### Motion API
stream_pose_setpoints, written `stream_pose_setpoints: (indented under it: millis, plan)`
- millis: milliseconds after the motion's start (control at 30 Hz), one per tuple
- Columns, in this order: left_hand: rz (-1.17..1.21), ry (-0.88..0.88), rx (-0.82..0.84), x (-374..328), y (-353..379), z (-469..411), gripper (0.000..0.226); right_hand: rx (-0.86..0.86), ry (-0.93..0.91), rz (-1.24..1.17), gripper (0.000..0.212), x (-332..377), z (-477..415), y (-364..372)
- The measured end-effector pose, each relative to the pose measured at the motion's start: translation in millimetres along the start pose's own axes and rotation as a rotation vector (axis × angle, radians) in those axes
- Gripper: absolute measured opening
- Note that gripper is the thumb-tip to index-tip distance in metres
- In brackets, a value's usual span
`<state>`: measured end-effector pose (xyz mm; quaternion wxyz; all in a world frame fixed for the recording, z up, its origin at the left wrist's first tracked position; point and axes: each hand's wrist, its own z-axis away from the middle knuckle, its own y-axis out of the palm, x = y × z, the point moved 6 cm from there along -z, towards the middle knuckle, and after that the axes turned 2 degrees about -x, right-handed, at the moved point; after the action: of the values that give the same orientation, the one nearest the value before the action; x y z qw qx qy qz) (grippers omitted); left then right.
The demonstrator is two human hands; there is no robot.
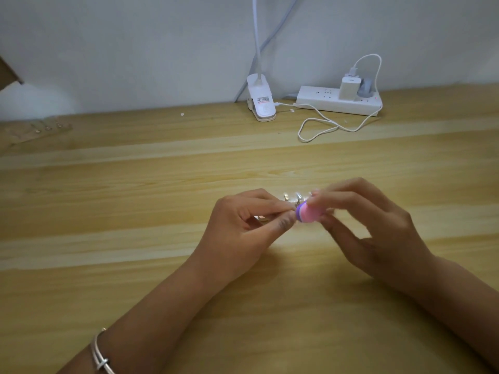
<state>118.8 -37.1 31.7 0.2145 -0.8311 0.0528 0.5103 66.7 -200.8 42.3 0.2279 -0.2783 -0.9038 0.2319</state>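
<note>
Pink-and-purple charm (308, 214), just above the surface (135, 184), near and centre. Pinched in the right hand (378, 230) grip, with the left hand (243, 225) grip pinching a small metal fitting (298, 197) at its left edge. Probably light, smooth and slippery; best held by the flat faces. Label on the far lamp clip (260, 103) unreadable.

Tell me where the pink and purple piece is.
Head view, just right of centre: the right hand pinches the pink and purple piece over the table, beside the left hand.
</note>
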Motion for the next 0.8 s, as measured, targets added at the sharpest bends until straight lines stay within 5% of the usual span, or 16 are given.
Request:
stream_pose_setpoints:
  millis: [800]
  plan:
    - [0.108,-0.010,0.135,-0.9,11.4,3.3,0.019,0.001,-0.084,0.077,0.028,0.7,-6.0,-3.8]
